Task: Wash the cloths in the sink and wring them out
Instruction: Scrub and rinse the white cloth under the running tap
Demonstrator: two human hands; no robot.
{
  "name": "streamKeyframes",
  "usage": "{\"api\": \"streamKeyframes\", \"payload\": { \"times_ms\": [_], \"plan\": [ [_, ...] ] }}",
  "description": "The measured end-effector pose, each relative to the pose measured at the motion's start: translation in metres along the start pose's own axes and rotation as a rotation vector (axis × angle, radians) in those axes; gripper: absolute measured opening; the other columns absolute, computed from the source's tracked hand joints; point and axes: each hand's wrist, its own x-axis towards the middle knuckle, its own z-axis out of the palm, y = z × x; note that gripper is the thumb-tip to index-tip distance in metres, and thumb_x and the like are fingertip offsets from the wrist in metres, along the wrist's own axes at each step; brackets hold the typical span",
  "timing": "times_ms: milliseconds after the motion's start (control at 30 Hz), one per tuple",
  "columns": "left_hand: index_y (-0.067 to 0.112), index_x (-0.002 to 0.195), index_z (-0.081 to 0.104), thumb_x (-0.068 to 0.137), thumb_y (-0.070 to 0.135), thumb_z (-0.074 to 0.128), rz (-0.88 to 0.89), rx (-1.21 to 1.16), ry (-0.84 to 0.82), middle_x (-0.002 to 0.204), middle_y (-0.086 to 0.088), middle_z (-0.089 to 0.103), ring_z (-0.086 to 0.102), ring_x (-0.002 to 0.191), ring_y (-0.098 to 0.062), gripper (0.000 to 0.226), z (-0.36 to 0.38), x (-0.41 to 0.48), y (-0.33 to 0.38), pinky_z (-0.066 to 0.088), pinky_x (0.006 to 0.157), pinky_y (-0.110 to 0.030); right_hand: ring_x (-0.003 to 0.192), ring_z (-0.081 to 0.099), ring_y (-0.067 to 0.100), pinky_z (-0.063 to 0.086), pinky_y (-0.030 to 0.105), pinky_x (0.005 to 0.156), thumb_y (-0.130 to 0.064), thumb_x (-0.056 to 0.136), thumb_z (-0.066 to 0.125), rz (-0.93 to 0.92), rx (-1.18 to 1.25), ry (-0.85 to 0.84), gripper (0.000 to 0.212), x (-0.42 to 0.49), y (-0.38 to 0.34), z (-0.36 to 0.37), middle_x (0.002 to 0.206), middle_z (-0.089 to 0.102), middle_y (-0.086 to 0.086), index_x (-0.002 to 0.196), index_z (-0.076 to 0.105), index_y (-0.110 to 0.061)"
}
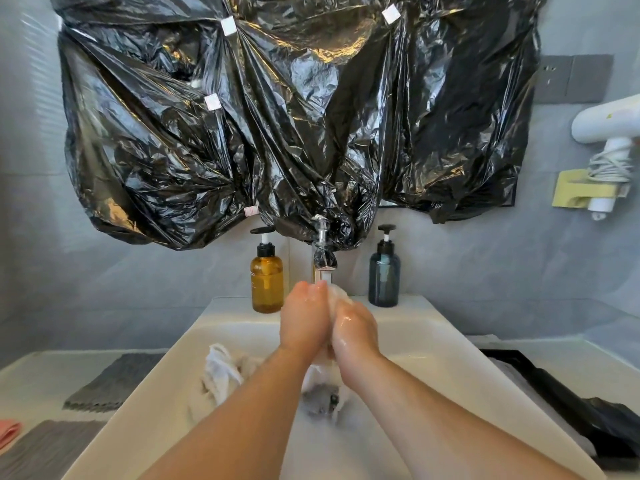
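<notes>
White cloth (pixel 337 296), wet and bunched, squeezed between both hands just under the tap (pixel 323 261) and above the basin of the sink (pixel 156 393). From my remote view, the left hand (pixel 304 322) has its fingers (pixel 313 289) pressed together and curled against the bundle. The right hand (pixel 353 332), shining with water, grips the same cloth from the other side, and its fingertips are hidden from me behind the fabric. A tail of the cloth hangs below the wrists toward the drain (pixel 333 398). A second white cloth (pixel 221 372) lies crumpled in the basin, left of the forearms. An amber pump bottle (pixel 266 282) stands left of the tap and a dark blue pump bottle (pixel 383 275) right of it, both on the sink's back ledge. Two grey cloths (pixel 114 382) and a pink cloth (pixel 8 433) lie on the desk (pixel 34 372) to the left. Black plastic sheeting (pixel 277 133) is taped over the wall above.
</notes>
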Motion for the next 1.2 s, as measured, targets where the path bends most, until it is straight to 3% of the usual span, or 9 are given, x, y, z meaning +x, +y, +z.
{"api": "streamKeyframes", "payload": {
  "times_ms": [100,233,433,567,667,833,900,1000,1200],
  "plan": [
    [0.017,0.110,0.062,0.104,0.010,0.042,-0.096,-0.292,-0.162,0.103,0.002,0.063,0.062,0.102,-0.014,0.022,-0.002,0.002,-0.002,0.045,0.074,-0.019,0.074,0.065,0.021,0.046,0.025,0.059,-0.029,0.093,0.053,-0.016,-0.037,-0.008,0.020,0.010,-0.006,-0.005,0.077,0.066,0.000,0.091,0.069,-0.016],
    [0.013,0.100,0.072,0.107,0.036,0.042,-0.235,-0.788,-0.538,0.099,-0.011,0.072,0.067,0.099,-0.029,0.038,-0.010,-0.009,-0.015,0.055,0.085,-0.031,0.089,0.070,0.033,0.059,0.044,0.080,-0.029,0.080,0.054,-0.120,0.047,-0.050,0.023,0.018,-0.012,-0.015,0.094,0.073,0.012,0.089,0.072,-0.018],
    [0.026,0.128,0.068,0.075,0.088,0.047,-0.332,-0.507,-0.802,0.125,-0.007,0.071,0.062,0.122,-0.029,0.084,-0.018,-0.004,-0.038,0.038,0.114,-0.049,0.070,0.060,0.028,0.044,0.031,0.057,-0.026,0.077,0.062,-0.094,0.500,-0.091,0.013,0.018,-0.026,-0.025,0.080,0.065,0.013,0.075,0.074,-0.021],
    [0.021,0.124,0.071,0.080,0.071,0.065,-0.345,-0.480,-0.762,0.120,-0.005,0.073,0.064,0.120,-0.026,0.067,-0.023,0.001,-0.044,0.039,0.114,-0.045,0.073,0.062,0.029,0.052,0.032,0.058,-0.017,0.098,0.049,-0.058,0.586,-0.221,0.023,0.022,-0.024,-0.034,0.087,0.063,0.015,0.109,0.065,-0.006],
    [0.011,0.120,0.072,0.075,0.036,0.077,-0.400,-0.604,-0.612,0.112,-0.012,0.075,0.068,0.112,-0.032,0.051,-0.030,0.007,-0.046,0.045,0.110,-0.050,0.062,0.056,0.020,0.041,0.021,0.047,-0.011,0.087,0.046,0.052,0.415,-0.235,0.028,0.020,-0.020,-0.038,0.075,0.062,0.007,0.099,0.071,-0.009],
    [0.002,0.117,0.069,0.090,-0.002,0.058,-0.333,-0.728,-0.459,0.111,-0.029,0.070,0.069,0.095,-0.037,0.030,-0.039,0.005,-0.037,0.055,0.087,-0.046,0.076,0.064,0.033,0.055,0.042,0.075,-0.050,0.087,0.052,0.317,0.101,-0.445,0.050,0.008,-0.009,-0.041,0.081,0.071,0.016,0.104,0.070,-0.007],
    [0.006,0.113,0.071,0.086,0.001,0.060,-0.297,-0.680,-0.456,0.111,-0.029,0.070,0.068,0.092,-0.034,0.030,-0.040,0.004,-0.036,0.054,0.082,-0.043,0.095,0.067,0.041,0.056,0.058,0.084,-0.060,0.093,0.052,0.274,0.175,-0.556,0.061,0.008,-0.008,-0.040,0.103,0.071,0.024,0.110,0.075,-0.006],
    [0.009,0.112,0.070,0.088,0.026,0.065,-0.321,-0.613,-0.464,0.109,-0.023,0.072,0.067,0.088,-0.028,0.030,-0.042,-0.006,-0.026,0.050,0.077,-0.036,0.084,0.063,0.034,0.055,0.044,0.075,-0.016,0.093,0.052,0.106,0.216,-0.366,0.027,0.009,-0.010,-0.034,0.094,0.066,0.019,0.108,0.073,-0.011],
    [0.009,0.107,0.076,0.093,0.065,0.045,-0.398,-0.600,-0.756,0.096,-0.016,0.076,0.072,0.084,-0.026,0.065,-0.043,-0.014,-0.026,0.054,0.079,-0.035,0.087,0.067,0.034,0.050,0.033,0.065,-0.009,0.057,0.055,-0.096,0.349,-0.242,0.049,0.018,-0.013,-0.033,0.094,0.068,0.016,0.103,0.071,-0.006]
  ]
}}
